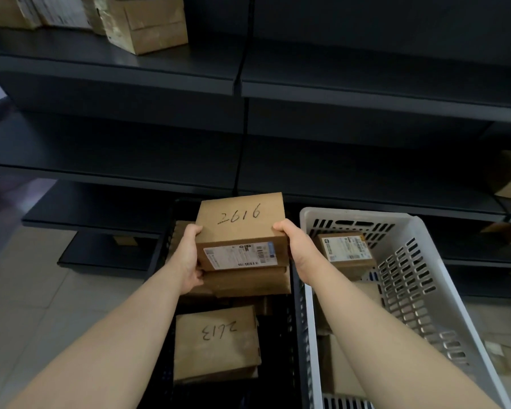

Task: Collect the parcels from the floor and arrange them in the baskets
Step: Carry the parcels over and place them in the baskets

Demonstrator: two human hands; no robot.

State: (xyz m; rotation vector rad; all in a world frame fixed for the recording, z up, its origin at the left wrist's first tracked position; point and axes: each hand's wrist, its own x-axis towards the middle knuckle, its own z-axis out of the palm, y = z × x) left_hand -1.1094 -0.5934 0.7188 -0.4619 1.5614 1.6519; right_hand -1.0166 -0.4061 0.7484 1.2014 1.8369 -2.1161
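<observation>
Black basket (pixel 297 335): four parcels visible, nearest marked 2613 (pixel 216 343).
White basket (pixel 419 290): three parcels seen, one labelled (pixel 347 250).
Hands: left hand (pixel 186 258) and right hand (pixel 300 249) clasp opposite sides of parcel 2616 (pixel 241 231), atop black basket's stack.
Shelves (pixel 160 69): three boxes (pixel 148 22) upper left.
</observation>
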